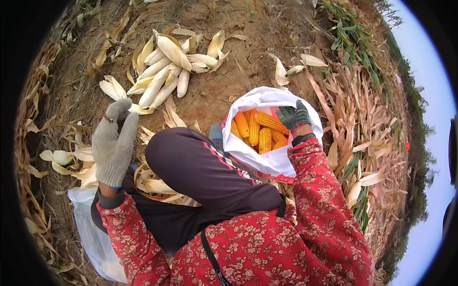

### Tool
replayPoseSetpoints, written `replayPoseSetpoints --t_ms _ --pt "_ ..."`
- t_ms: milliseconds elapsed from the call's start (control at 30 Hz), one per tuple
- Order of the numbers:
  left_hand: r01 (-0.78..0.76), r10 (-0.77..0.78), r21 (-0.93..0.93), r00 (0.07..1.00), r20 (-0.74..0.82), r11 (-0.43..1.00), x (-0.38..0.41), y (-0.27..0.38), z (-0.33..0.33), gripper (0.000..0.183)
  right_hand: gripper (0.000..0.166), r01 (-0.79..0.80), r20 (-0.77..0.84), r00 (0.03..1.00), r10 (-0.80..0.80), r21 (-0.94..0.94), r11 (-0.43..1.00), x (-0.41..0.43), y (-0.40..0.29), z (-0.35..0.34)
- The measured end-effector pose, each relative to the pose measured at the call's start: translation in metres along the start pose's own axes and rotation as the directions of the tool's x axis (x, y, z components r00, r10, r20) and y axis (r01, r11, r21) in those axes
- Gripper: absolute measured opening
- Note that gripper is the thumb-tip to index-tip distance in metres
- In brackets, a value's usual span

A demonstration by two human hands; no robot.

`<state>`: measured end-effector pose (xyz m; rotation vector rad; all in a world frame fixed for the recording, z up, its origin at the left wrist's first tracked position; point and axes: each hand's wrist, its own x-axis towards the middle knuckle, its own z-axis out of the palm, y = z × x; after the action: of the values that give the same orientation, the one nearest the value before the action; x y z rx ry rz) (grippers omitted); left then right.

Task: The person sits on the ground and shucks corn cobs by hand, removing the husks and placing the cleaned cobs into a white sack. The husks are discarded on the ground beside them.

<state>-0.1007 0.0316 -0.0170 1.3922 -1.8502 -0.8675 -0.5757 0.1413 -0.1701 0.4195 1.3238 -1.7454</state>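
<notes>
My left hand (116, 143), in a pale grey knitted glove, is raised above the husks at left, fingers curved and apart, with nothing visible in it. My right hand (295, 116), in a dark green-grey glove, is inside the mouth of a white woven sack (275, 93), at its right side. Its fingers are spread beside husked yellow corn cobs (254, 130) lying in the sack; no cob is seen in its grasp. A pile of corn ears in pale husks (157, 77) lies on the soil beyond my left hand.
Loose husks (86, 153) lie around my bent legs. A translucent plastic sheet or bag (94, 232) is at lower left. Dry corn stalks and leaves (368, 143) are heaped along the right. More husks (281, 73) lie beyond the sack.
</notes>
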Motion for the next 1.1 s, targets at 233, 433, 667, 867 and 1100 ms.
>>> replayPoseSetpoints --t_ms 233,433,667,867,1100 --pt "-0.022 0.025 0.101 0.999 -0.028 0.995 -0.003 0.006 -0.002 0.029 0.046 0.034 0.126 0.991 -0.049 0.121 0.992 -0.028 0.017 0.017" --pt "-0.108 0.065 0.364 0.99 0.128 0.925 -0.002 0.011 -0.018 0.031 0.038 -0.278 0.264 0.91 0.319 -0.181 0.943 -0.083 0.077 0.063" --pt "-0.25 -0.158 0.589 0.818 0.553 0.769 -0.025 -0.01 -0.016 0.027 0.036 -0.063 0.651 0.669 0.358 -0.431 0.9 -0.082 0.093 0.233" --pt "-0.246 -0.249 0.537 0.684 0.686 0.807 -0.039 -0.006 -0.002 0.026 0.037 0.082 0.686 0.594 0.421 -0.572 0.816 -0.042 0.166 0.362" --pt "-0.191 -0.182 0.488 0.766 0.617 0.852 -0.043 -0.027 0.007 0.024 0.034 0.539 0.536 0.572 0.621 -0.816 0.208 0.02 0.339 0.356"
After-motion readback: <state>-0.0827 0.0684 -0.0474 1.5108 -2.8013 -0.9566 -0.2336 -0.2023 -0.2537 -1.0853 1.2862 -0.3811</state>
